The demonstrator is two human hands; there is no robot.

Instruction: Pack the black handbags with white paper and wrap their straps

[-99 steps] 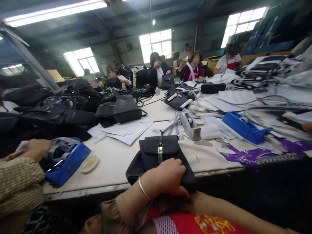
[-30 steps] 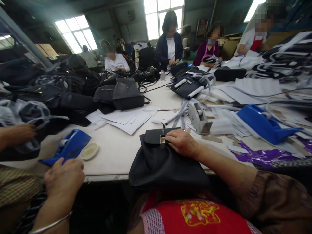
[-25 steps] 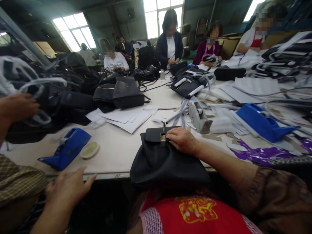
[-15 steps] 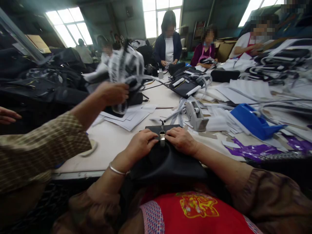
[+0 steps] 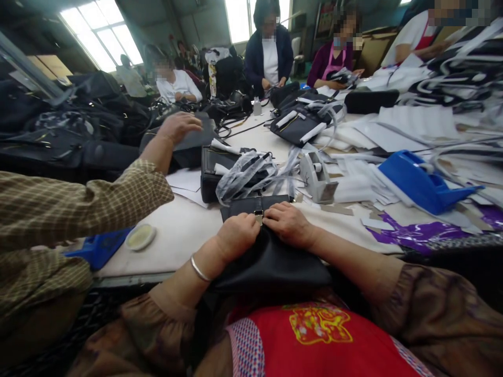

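Observation:
A black leather bag (image 5: 275, 264) lies at the table's front edge, close to my red apron. Near its upper edge is a small metal clasp (image 5: 258, 213) on a short strap. My left hand (image 5: 239, 235) is closed at the left side of the clasp, thumb and fingers pinched on its lower part. From the right, my right hand (image 5: 288, 224) rests on the bag, its curled fingers pressed on the flap beside the clasp.
Behind the bag lies another black bag (image 5: 208, 175) with plastic-wrapped straps. A grey tape dispenser (image 5: 316, 178) and a blue one (image 5: 424, 180) stand right. A co-worker's arm (image 5: 129, 193) reaches in from the left, near a round dish (image 5: 140, 237).
The co-worker's hand has let go of the plastic-wrapped bundle, and a black bag with wrapped straps now lies behind mine. My left hand has closed more tightly at the clasp.

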